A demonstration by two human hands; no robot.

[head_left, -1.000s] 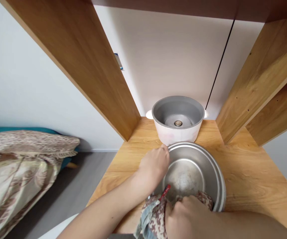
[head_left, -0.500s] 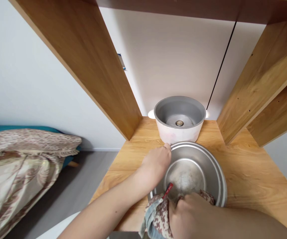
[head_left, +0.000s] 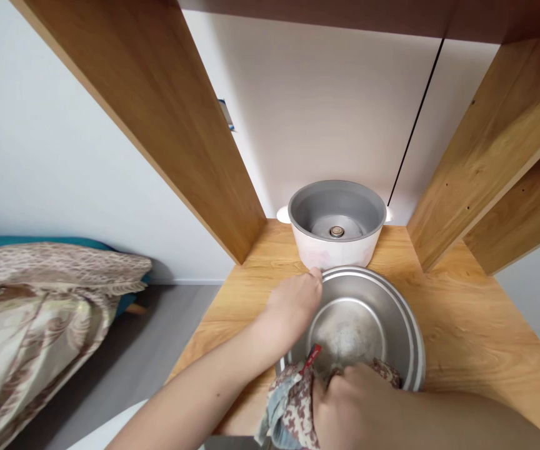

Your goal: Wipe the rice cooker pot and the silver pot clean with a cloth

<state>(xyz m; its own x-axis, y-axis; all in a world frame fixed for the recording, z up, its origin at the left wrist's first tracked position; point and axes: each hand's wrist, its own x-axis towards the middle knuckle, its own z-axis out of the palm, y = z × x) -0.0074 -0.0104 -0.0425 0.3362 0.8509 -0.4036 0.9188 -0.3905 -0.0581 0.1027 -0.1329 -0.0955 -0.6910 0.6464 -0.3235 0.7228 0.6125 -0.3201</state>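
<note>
A round metal basin stands on the wooden desk top, its inside facing up. My left hand is closed on the upper left part of its rim. Low in the basin, my right hand is closed on a patterned brown and cream cloth with a grey-blue side and a small red tag. The cloth drapes over the basin's near left rim. Right behind the basin is a white rice cooker without a lid, showing its grey hollow inside.
Wooden uprights flank the desk top on the left and right, with a shelf overhead. A black cord hangs down the back wall behind the cooker. Further left, a patterned cover lies over a teal piece of furniture.
The view has shifted very slightly. My right hand and the cloth have moved a little to the left, while my left hand keeps its place on the rim.
</note>
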